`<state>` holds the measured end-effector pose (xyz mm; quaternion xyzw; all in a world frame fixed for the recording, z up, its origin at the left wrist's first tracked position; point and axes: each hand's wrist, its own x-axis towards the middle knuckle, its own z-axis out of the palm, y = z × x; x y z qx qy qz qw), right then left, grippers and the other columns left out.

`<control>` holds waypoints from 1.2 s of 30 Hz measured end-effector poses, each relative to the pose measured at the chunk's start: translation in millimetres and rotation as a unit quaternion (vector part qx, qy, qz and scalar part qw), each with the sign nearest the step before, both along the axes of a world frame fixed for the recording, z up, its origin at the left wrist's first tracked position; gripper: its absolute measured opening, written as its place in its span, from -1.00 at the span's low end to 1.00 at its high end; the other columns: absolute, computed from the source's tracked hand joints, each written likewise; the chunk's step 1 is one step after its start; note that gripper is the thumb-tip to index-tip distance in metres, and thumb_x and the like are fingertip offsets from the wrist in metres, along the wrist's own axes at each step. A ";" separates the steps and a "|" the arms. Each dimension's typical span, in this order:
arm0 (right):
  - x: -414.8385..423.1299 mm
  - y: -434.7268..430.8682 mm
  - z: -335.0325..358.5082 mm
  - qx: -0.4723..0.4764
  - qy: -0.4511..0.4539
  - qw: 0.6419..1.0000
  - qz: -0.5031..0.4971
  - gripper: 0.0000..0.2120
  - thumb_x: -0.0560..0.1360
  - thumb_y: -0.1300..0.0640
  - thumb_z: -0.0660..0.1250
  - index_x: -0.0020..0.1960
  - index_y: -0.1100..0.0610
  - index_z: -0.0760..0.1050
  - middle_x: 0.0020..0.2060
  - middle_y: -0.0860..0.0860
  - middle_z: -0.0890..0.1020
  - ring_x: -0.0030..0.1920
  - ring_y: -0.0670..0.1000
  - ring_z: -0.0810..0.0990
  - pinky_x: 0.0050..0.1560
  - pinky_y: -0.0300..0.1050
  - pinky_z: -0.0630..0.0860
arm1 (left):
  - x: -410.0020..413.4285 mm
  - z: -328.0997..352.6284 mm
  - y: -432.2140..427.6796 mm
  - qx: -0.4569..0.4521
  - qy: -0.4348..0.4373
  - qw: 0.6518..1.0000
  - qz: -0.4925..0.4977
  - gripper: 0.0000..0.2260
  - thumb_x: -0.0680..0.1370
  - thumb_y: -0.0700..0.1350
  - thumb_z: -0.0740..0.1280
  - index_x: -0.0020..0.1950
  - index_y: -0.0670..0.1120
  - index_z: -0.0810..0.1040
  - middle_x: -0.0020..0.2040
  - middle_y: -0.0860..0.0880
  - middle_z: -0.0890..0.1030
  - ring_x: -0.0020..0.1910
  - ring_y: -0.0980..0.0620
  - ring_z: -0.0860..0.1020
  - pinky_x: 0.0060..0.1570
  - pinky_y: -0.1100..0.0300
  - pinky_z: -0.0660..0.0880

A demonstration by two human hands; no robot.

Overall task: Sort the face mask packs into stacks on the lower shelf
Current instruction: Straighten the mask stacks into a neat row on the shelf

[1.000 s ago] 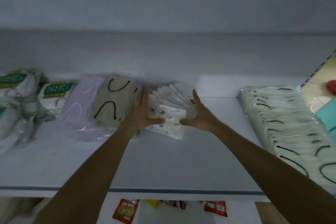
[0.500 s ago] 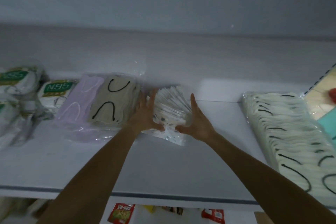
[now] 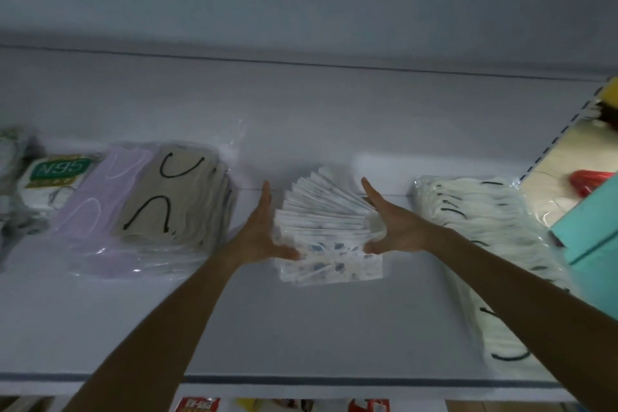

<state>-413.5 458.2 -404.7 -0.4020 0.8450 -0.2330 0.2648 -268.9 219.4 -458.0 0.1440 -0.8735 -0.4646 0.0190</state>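
Pressing in from both sides, the two hands enclose a fanned stack of patterned face mask packs [image 3: 326, 227] standing on the white shelf [image 3: 301, 328], about midway along its length and nearer the back edge than the front edge.

The left hand [image 3: 259, 231] lies flat against the stack's left flank, fingers straight and together, pointing toward the back wall. The right hand [image 3: 393, 221] mirrors it on the right flank, fingers likewise extended. Both thumbs turn inward along the near lower side of the stack. Neither hand is clenched; the contact is by palms and straight fingers.

The packs lean and spread like a fan, with their upper edges splayed toward the back edge. The nearest pack lies almost flat on the shelf.

Toward the left end of the shelf sit a beige mask pack [image 3: 174, 197] with black ear loops, a lilac mask pack [image 3: 100, 201] overlapping beside it, and an N95 pack [image 3: 57, 170] with a green label. These are apart from the left hand.

Toward the right end, a long bag of white masks [image 3: 485, 244] with black loops runs from the back edge to the front edge. A teal box [image 3: 592, 227] stands beyond it.
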 end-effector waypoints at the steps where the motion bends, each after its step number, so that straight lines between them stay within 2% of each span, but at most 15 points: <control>1: -0.9 -2.0 -1.4 -0.001 -0.004 1.000 0.004 0.18 0.32 0.10 0.55 0.49 -0.06 -0.37 0.52 -0.01 0.06 0.48 -0.10 0.08 0.28 -0.37 0.16 | -4.9 0.2 -2.5 0.022 -0.021 0.999 -0.017 0.33 0.12 0.07 0.60 0.44 0.04 -0.44 0.54 0.02 -0.17 0.51 0.09 -0.07 0.34 0.29 0.02; 4: -5.5 -4.3 -4.4 -0.016 -0.020 1.000 0.010 0.19 0.31 0.11 0.55 0.49 -0.04 -0.37 0.53 0.00 0.03 0.48 -0.10 0.05 0.24 -0.42 0.13 | -17.5 -1.1 -5.2 0.031 -0.059 0.997 -0.027 0.34 0.08 0.10 0.59 0.49 -0.05 -0.38 0.55 0.03 -0.13 0.51 0.11 -0.04 0.29 0.36 0.03; 8: -8.0 1.9 -10.0 -0.031 -0.011 0.999 -0.019 0.20 0.31 0.08 0.54 0.46 -0.10 -0.42 0.52 0.06 0.02 0.51 -0.03 0.00 0.31 -0.27 0.15 | -20.1 -2.0 0.9 0.039 0.001 0.999 -0.039 0.38 -0.04 0.23 0.61 0.52 -0.11 -0.17 0.46 0.07 0.09 0.43 0.19 0.09 0.25 0.54 0.03; 11: -4.5 7.3 -17.3 -0.079 -0.056 0.993 -0.063 0.18 0.31 0.13 0.54 0.43 -0.15 -0.39 0.47 0.00 0.14 0.46 -0.03 0.14 0.20 -0.32 0.27 | -15.7 1.5 7.7 0.063 0.074 0.994 -0.052 0.00 0.06 0.01 0.64 0.33 0.09 0.11 0.25 0.22 0.21 0.23 0.56 0.22 0.02 0.72 0.13; 13: -0.5 10.0 -23.9 -0.102 -0.085 0.988 -0.081 0.16 0.32 0.16 0.53 0.42 -0.19 -0.37 0.45 -0.04 0.16 0.45 -0.01 0.19 0.22 -0.26 0.32 | -12.3 1.8 12.3 0.063 0.110 0.991 -0.047 -0.15 0.05 0.11 0.57 0.20 0.15 0.17 0.20 0.23 0.26 0.13 0.64 0.27 0.03 0.67 0.20; 16: -0.2 13.6 -29.2 -0.141 -0.120 0.978 -0.097 0.14 0.33 0.29 0.50 0.42 -0.19 -0.35 0.46 -0.03 0.15 0.45 0.05 0.22 0.18 -0.23 0.44 | -20.4 -8.8 16.1 0.058 0.126 0.990 -0.032 -0.20 0.11 0.14 0.56 0.23 0.09 0.23 0.19 0.27 0.41 0.18 0.48 0.37 0.10 0.55 0.30; 19: -19.4 19.3 -18.2 -0.126 -0.093 0.983 -0.094 0.12 0.36 0.40 0.44 0.46 -0.13 -0.35 0.48 0.02 0.13 0.27 0.05 0.41 -0.04 -0.21 0.59 | -48.3 -36.6 20.8 0.043 0.117 0.992 -0.006 -0.12 0.10 0.12 0.64 0.31 -0.09 0.37 0.21 0.07 0.53 0.23 0.08 0.50 0.20 0.05 0.47; 21: -41.3 22.8 -8.3 -0.077 -0.048 0.992 -0.090 0.12 0.38 0.40 0.43 0.48 -0.10 -0.36 0.49 0.04 0.12 0.21 0.06 0.48 0.00 -0.12 0.57 | -62.7 -41.1 35.8 0.030 0.108 0.993 0.036 0.02 0.03 0.22 0.61 0.35 -0.17 0.31 0.24 -0.10 0.47 0.26 -0.08 0.44 0.24 -0.09 0.42; 24: -68.7 27.8 -1.5 -0.043 -0.035 0.995 -0.084 0.13 0.38 0.42 0.42 0.47 -0.10 -0.39 0.52 0.10 0.03 0.34 0.18 0.40 -0.05 -0.22 0.55 | -69.4 -24.2 68.3 0.046 0.107 0.992 0.055 0.17 -0.03 0.25 0.43 0.45 -0.20 0.09 0.25 -0.04 0.25 0.24 0.07 0.24 0.19 0.31 0.25; 27: -82.9 35.0 -1.7 -0.027 -0.027 0.992 -0.118 0.12 0.39 0.40 0.42 0.48 -0.05 -0.40 0.51 0.11 0.00 0.48 0.11 0.15 0.11 -0.23 0.46 | -88.8 -22.3 83.6 0.042 0.086 0.995 0.039 0.10 0.16 0.02 0.59 0.48 -0.17 -0.03 0.28 -0.10 0.20 0.29 0.01 0.21 0.14 0.31 0.19; 29: -84.7 39.7 -2.2 -0.053 -0.037 0.987 -0.144 0.10 0.38 0.43 0.41 0.49 0.07 -0.39 0.49 0.18 0.08 0.48 0.16 0.14 0.20 -0.10 0.42 | -98.8 -21.3 84.2 0.044 0.070 0.996 0.040 0.05 0.28 -0.15 0.59 0.49 -0.17 -0.11 0.36 -0.17 0.14 0.37 -0.07 0.18 0.21 0.24 0.21; 31: -81.8 42.7 -5.2 -0.117 -0.052 0.979 -0.162 0.03 0.36 0.51 0.38 0.48 0.26 -0.33 0.45 0.31 0.11 0.43 0.31 0.16 0.15 0.09 0.50 | -102.5 -21.0 81.2 0.055 0.048 0.996 0.041 0.10 0.31 -0.15 0.57 0.51 -0.16 -0.23 0.43 -0.19 0.05 0.44 -0.07 0.11 0.33 0.16 0.16; 32: -78.0 43.4 -8.5 -0.152 -0.056 0.970 -0.179 0.02 0.35 0.54 0.37 0.47 0.29 -0.33 0.44 0.33 0.12 0.43 0.31 0.18 0.05 0.03 0.55 | -101.2 -18.5 79.0 0.068 0.036 0.996 0.043 0.13 0.31 -0.15 0.57 0.51 -0.14 -0.28 0.46 -0.19 0.01 0.46 -0.06 0.07 0.37 0.15 0.13; 34: -67.2 41.4 -15.6 -0.206 -0.083 0.944 -0.243 0.05 0.38 0.53 0.34 0.49 0.18 -0.37 0.48 0.19 0.14 0.41 0.12 0.27 -0.18 -0.30 0.56 | -99.0 -14.2 74.0 0.102 0.030 0.993 0.052 0.22 0.25 -0.17 0.61 0.50 -0.08 -0.33 0.49 -0.19 -0.03 0.49 -0.06 0.05 0.40 0.14 0.08; 36: -55.0 40.4 -28.3 -0.265 -0.104 0.915 -0.286 0.02 0.41 0.54 0.30 0.49 0.12 -0.37 0.49 0.14 0.16 0.15 -0.13 0.49 -0.28 -0.40 0.50 | -99.4 -10.6 72.0 0.116 0.026 0.992 0.045 0.30 0.15 -0.17 0.63 0.48 -0.06 -0.37 0.50 -0.20 0.00 0.49 -0.07 0.08 0.42 0.12 0.09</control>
